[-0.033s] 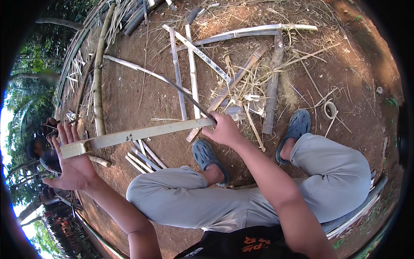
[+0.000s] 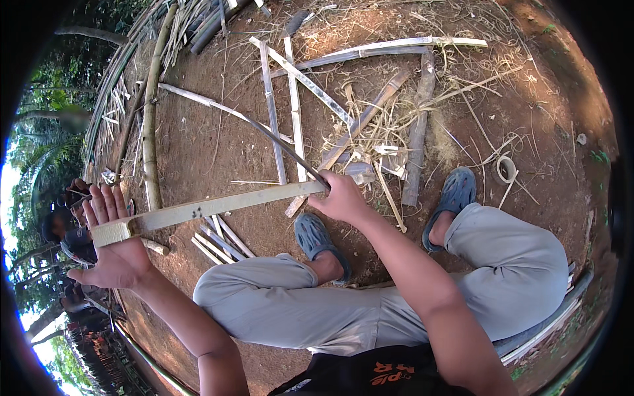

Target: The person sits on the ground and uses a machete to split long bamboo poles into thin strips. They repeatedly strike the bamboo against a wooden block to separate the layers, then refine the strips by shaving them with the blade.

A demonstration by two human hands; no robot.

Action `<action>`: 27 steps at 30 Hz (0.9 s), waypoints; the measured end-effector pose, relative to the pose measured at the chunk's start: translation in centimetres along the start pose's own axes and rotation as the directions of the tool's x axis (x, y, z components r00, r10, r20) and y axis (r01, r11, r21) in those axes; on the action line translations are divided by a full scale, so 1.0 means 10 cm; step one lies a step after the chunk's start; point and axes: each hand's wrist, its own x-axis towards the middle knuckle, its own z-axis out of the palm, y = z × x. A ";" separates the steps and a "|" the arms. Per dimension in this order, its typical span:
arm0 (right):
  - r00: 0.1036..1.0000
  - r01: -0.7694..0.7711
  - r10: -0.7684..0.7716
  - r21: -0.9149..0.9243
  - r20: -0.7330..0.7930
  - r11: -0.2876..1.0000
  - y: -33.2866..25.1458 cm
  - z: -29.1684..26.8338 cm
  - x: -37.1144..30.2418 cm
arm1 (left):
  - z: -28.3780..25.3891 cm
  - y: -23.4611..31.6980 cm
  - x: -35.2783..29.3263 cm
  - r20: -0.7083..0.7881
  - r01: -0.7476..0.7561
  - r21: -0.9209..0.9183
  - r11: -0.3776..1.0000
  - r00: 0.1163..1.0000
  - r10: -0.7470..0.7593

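Note:
A long pale bamboo slat (image 2: 228, 202) lies across the view, from my right hand to the palm of my left hand. My right hand (image 2: 341, 198) is closed around its far right end. From the same fist a thin, dark, slightly curved strip (image 2: 290, 153) juts up and left; whether it is a blade or bamboo I cannot tell. My left hand (image 2: 122, 261) is open, fingers stretched and thumb apart. Against its palm and fingers rests the slat's thick, blunt end (image 2: 113, 232), the hand not wrapped round it.
Bamboo strips (image 2: 323, 96), curly shavings (image 2: 383, 142) and a bamboo ring (image 2: 506, 169) litter the dirt ground. Short split strips (image 2: 221, 239) lie by my left knee. A long bamboo pole (image 2: 150, 125) runs along the left. People (image 2: 78, 237) sit at the far left.
My left hand has shifted very slightly to the right, its fingers a little more upright. The slat and the dark strip have tilted slightly. My right hand has hardly moved.

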 end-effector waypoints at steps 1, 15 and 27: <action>0.999 -0.013 0.014 -0.008 0.032 1.000 -0.02 0.03 0.03 | 0.05 -0.05 -0.03 0.065 0.027 -0.031 0.999 0.998 -0.025; 0.986 -0.149 0.148 0.017 0.072 0.989 0.02 -0.02 -0.09 | 0.48 -0.11 -0.15 0.398 0.099 -0.135 0.986 0.917 -0.038; 0.988 -0.153 0.154 -0.126 -0.005 0.980 0.13 -0.12 -0.76 | 0.93 -0.32 0.15 0.339 0.031 0.048 0.998 0.940 -0.045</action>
